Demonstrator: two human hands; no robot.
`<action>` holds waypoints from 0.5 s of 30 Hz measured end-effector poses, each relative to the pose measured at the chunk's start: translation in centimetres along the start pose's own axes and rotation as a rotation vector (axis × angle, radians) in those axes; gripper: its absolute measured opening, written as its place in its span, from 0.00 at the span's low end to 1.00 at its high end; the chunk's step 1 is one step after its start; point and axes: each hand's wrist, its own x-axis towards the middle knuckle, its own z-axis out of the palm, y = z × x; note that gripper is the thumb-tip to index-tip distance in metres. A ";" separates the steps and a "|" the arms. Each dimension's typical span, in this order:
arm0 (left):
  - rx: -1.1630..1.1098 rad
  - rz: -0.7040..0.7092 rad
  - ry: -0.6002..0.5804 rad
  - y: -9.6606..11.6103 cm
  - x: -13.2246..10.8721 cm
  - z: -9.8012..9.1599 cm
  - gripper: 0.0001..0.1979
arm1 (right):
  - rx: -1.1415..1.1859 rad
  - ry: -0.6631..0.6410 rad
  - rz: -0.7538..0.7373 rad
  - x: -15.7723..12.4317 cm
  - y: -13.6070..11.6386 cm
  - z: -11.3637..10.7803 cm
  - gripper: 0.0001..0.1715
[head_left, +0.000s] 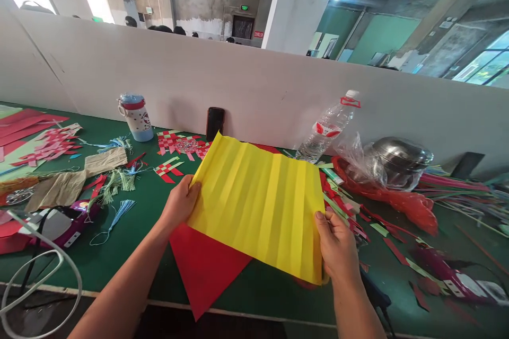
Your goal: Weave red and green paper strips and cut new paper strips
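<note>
A sheet of yellow paper with several parallel creases is stretched between my two hands above the green table. My left hand pinches its left edge, thumb on top. At the opposite edge, my right hand grips the paper with the thumb in front and the fingers curled behind. Beneath the yellow sheet lies a piece of red paper, partly covered, one corner pointing to the table's front edge. Woven red and pale green paper strips rest beyond my left hand.
A blue and white bottle, a phone and a tilted plastic water bottle stand along the partition. Tassels and a purple tool with a white cord lie left. At right are a metal bowl, red plastic bag and another purple tool.
</note>
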 end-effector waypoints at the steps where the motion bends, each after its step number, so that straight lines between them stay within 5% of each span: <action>1: 0.012 0.000 0.002 -0.1 0.1 0.0 0.10 | -0.035 0.012 -0.013 0.2 0.2 0.0 0.24; 10: -0.021 0.008 0.016 1.2 2.7 0.3 0.09 | -0.317 0.212 -0.126 4.5 0.2 -0.3 0.26; 15: -0.109 0.020 -0.044 1.4 3.1 0.6 0.08 | -0.346 0.172 -0.137 5.7 0.4 -0.2 0.28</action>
